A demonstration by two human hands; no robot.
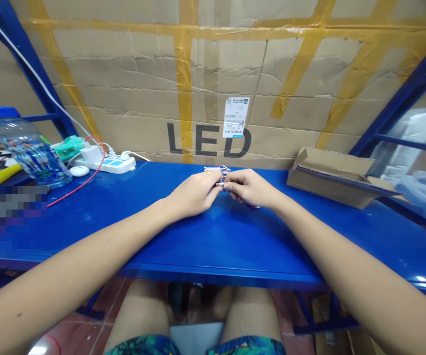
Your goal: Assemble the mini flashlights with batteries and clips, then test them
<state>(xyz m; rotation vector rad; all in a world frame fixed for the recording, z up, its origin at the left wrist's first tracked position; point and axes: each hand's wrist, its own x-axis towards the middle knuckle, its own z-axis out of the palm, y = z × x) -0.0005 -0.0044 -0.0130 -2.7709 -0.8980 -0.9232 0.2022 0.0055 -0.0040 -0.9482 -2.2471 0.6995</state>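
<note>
My left hand and my right hand meet above the middle of the blue table, fingertips nearly touching. Between them, both hands pinch a small pale piece, too small to make out exactly. Just behind the fingers shows a bundle of thin purple and white wires, with a loop of wire bending toward my right hand. A short purple and white end pokes out below my right hand. My fingers hide most of the bundle.
On the blue table, a water bottle, white power strip and red cable stand left. An open cardboard box lies right. A large taped carton marked LED forms the back. Blue posts flank it.
</note>
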